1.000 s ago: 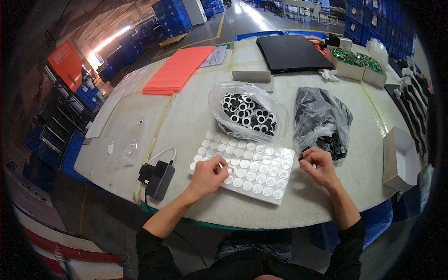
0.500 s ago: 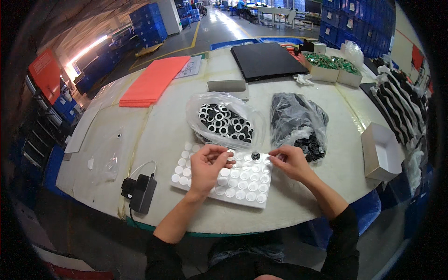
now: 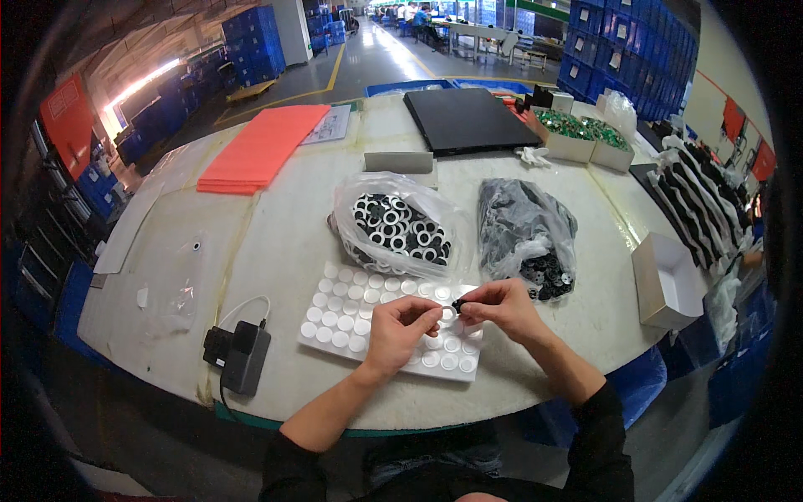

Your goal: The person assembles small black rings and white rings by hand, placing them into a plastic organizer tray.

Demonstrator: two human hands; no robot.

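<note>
A white sheet [image 3: 351, 322] covered with several round white pads lies at the table's near edge. My left hand [image 3: 403, 330] rests over its right half, fingertips pinched at a white pad. My right hand [image 3: 495, 308] meets it from the right, pinching a small black ring [image 3: 457, 304] just above the sheet. Behind the sheet sits a clear bag of black-and-white rings [image 3: 400, 227]. To its right lies a clear bag of small black parts [image 3: 529, 234], open toward my right hand.
A black charger with a white cable [image 3: 237, 355] lies at the near left. An open white box [image 3: 667, 280] stands at the right. Farther back are a red-orange sheet stack [image 3: 261, 146], a black panel [image 3: 468, 119], a grey block [image 3: 399, 161] and boxes of green parts [image 3: 581, 132].
My right hand has come from the black-parts bag to the sheet's right half with a black ring. My left hand has slid right along the sheet to meet it.
</note>
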